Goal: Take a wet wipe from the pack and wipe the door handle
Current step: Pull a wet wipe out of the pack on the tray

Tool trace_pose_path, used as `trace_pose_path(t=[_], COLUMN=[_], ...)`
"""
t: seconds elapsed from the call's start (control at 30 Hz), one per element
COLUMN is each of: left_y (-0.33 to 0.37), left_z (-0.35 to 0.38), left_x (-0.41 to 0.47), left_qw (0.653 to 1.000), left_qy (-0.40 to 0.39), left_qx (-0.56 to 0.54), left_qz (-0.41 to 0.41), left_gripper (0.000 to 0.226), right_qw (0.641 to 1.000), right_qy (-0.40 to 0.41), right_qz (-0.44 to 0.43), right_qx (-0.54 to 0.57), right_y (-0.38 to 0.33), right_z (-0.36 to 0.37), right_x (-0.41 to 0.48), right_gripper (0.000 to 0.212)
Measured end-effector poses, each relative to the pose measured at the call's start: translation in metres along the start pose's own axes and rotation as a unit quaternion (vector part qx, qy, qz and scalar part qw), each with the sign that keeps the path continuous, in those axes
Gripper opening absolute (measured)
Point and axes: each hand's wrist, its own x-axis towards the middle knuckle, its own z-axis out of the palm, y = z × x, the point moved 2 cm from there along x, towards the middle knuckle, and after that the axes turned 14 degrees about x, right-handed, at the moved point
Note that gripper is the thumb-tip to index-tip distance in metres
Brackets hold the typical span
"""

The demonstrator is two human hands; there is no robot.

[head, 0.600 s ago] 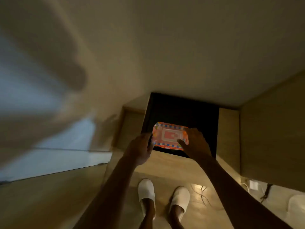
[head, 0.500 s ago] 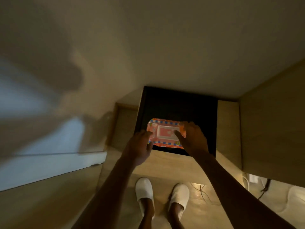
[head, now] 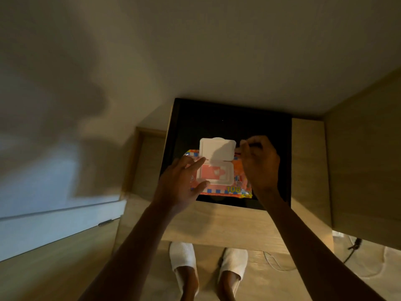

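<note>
An orange and pink wet wipe pack (head: pixel 240 189) with a blue checked border lies on a black top (head: pixel 227 120). Its white flip lid (head: pixel 214 148) stands open above the pink opening (head: pixel 214 173). My left hand (head: pixel 180 183) holds the pack's left end, index finger along the lid hinge and thumb at the lower frame. My right hand (head: pixel 260 166) hovers over the pack's right end, fingers curled together just right of the lid; I see no wipe in them. No wipe sticks up from the opening.
The black top sits in a light wooden unit (head: pixel 217 222) against a plain wall. A tall wooden cabinet (head: pixel 364 159) stands right. A white panel with a small dark fitting (head: pixel 105 223) is at left. Two white slippers (head: pixel 182 257) and a cable (head: pixel 353 248) are on the floor.
The pack's lid was closed before and now stands open. My right hand moved from the lid area up to its right edge. My left hand stays on the pack's left end.
</note>
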Motion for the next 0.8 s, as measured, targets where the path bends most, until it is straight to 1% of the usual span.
trace_pose_path(t=[0.03,0.07,0.13,0.2,0.27,0.37,0.43,0.57,0.8], left_y=[0.000,-0.001,-0.002,-0.003,-0.003,-0.004,-0.004,-0.002,0.001], left_z=[0.000,0.001,0.001,0.000,0.002,0.004,0.005,0.005,0.003], left_x=[0.002,0.004,0.008,0.010,0.011,0.011,0.011,0.011,0.012], left_qw=[1.000,1.000,1.000,0.999,0.999,0.999,0.999,0.999,0.999], left_qy=[-0.006,-0.012,-0.022,-0.028,-0.032,-0.030,-0.027,-0.029,-0.022], left_qx=[-0.002,-0.005,-0.006,-0.012,-0.019,-0.022,-0.024,-0.030,-0.035], left_qz=[-0.005,-0.010,-0.014,-0.016,-0.020,-0.026,-0.028,-0.033,-0.033], left_gripper=[0.070,0.074,0.078,0.081,0.082,0.082,0.082,0.082,0.082], right_qw=[1.000,0.998,0.983,0.950,0.915,0.881,0.873,0.878,0.881], right_qy=[-0.020,-0.053,-0.140,-0.216,-0.255,-0.272,-0.275,-0.258,-0.252], right_qz=[0.000,-0.006,-0.024,-0.039,-0.052,-0.095,-0.117,-0.137,-0.150], right_qx=[0.004,-0.014,-0.113,-0.221,-0.307,-0.375,-0.386,-0.380,-0.370], right_y=[0.000,-0.001,0.002,0.010,0.017,0.022,0.021,0.017,0.015], right_z=[-0.002,-0.003,-0.001,0.004,0.008,0.011,0.012,0.015,0.016], right_x=[-0.004,-0.009,-0.018,-0.025,-0.029,-0.029,-0.028,-0.029,-0.030], right_gripper=[0.013,0.012,0.014,0.023,0.030,0.029,0.026,0.020,0.011])
